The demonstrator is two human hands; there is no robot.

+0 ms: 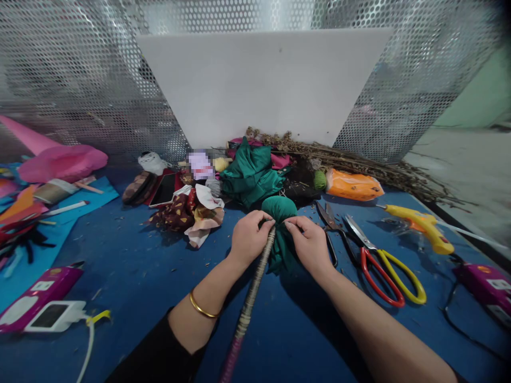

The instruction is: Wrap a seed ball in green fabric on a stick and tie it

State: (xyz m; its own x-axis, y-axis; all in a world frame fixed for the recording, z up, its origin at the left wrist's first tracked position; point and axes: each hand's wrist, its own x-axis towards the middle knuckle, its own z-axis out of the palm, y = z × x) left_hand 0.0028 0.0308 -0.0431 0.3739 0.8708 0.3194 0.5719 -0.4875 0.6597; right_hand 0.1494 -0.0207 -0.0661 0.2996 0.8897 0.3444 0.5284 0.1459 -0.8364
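Observation:
A bundle of green cloth (279, 207), rounded at its top and gathered below, lies between my two hands. My left hand (249, 235) is closed in a pinch at the gathered neck, beside the tip of a stick. My right hand (312, 243) pinches the same cloth from the other side, thumb and forefinger together. The stick (255, 284) slants down toward me, wound with pale cord on its upper part and purple lower down. Loose folds of the cloth hang behind the stick. Whether a thread is held at the neck is too small to tell.
Red-and-yellow-handled scissors (393, 276), dark shears (339, 229) and a yellow glue gun (423, 223) lie to the right. Behind are a crumpled green cloth (251, 178), an orange packet (353, 184) and dried stems (359, 159). Fabric scraps (179, 213) and a purple box (43, 292) lie left.

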